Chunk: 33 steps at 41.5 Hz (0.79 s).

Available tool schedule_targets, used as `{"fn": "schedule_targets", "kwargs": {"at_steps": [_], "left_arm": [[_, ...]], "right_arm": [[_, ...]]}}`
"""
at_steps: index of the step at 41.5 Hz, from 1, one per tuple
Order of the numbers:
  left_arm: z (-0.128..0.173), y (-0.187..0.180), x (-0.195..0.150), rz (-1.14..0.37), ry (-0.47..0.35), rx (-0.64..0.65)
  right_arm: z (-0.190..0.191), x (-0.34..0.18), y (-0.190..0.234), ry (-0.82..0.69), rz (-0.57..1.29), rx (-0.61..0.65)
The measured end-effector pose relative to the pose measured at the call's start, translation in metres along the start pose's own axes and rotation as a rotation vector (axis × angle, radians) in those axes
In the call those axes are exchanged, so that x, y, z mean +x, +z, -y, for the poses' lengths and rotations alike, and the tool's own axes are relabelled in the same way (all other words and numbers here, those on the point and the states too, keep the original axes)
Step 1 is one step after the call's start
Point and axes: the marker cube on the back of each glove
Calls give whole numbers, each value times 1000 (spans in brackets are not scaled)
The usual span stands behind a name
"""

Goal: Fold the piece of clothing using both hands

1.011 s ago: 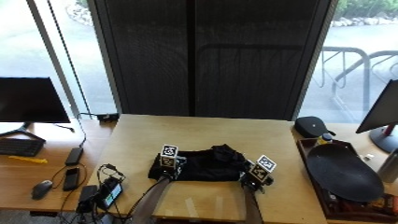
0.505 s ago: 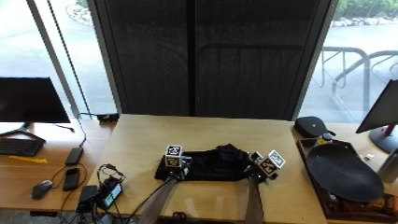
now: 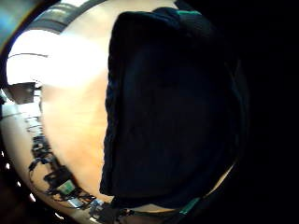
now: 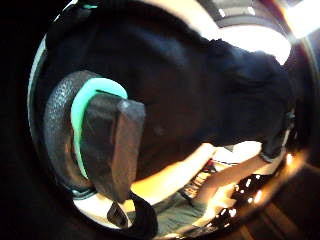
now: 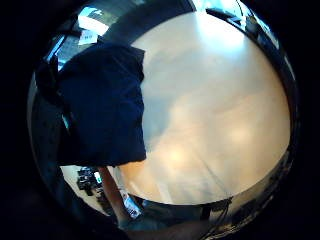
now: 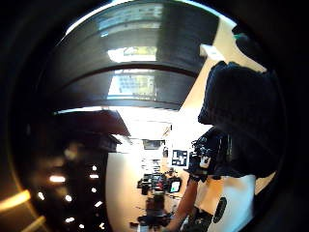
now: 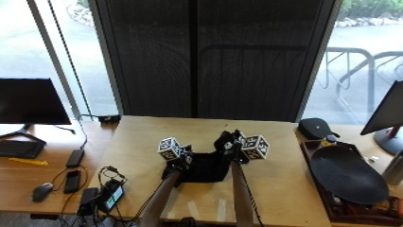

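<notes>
The black piece of clothing (image 7: 205, 166) lies on the wooden table (image 7: 290, 175), near the person's edge and about in the middle of its width. Both hands are at it. The left hand (image 7: 178, 163) is at the left edge of the cloth and low on the table. The right hand (image 7: 230, 146) is at the right side and a little higher, and it seems to carry a part of the cloth over the rest.

In the left thumb side palm view a fingertip (image 4: 107, 145) curls in front of the dark cloth, so I judge that the left hand pinches the edge. For the right hand, the palm views show the cloth (image 5: 102, 107) hanging close beside the palm, but not the fingers themselves; from the raised cloth in the outside view I judge that they grip it, though I cannot be sure.

What can go wrong from here:

- If the right hand lets the cloth slip while it carries it across, the raised part falls in a heap and the fold has no straight edge.
- If the left hand lifts too early, the lower layer is dragged along and wrinkles form under the fold.
- The cloth is already bunched, so the two edges may not meet evenly.
</notes>
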Motion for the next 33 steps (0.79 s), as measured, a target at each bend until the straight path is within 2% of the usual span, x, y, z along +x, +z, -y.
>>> {"fn": "schedule_targets", "kwargs": {"at_steps": [3, 7, 10, 15, 19, 27, 33], "left_arm": [[-2, -20, -8, -153, -31, 51], [-8, -59, -7, -308, -1, 205], [-13, -90, -12, -351, 17, 303], [-29, -126, -15, -430, 53, 318], [-36, -150, -24, -429, 64, 374], [-12, -142, -66, -350, -27, 421], [-13, -133, -66, -332, -21, 397]], "right_arm": [[-5, -23, 19, -25, -71, -3], [-14, -48, 48, -110, -166, -6], [-22, -62, 82, -181, -237, -24], [-59, -92, 116, -251, -275, -88], [-87, -115, 132, -355, -248, -130], [-112, -100, 175, -359, -288, -311], [-132, -86, 195, -356, -194, -571]]}}
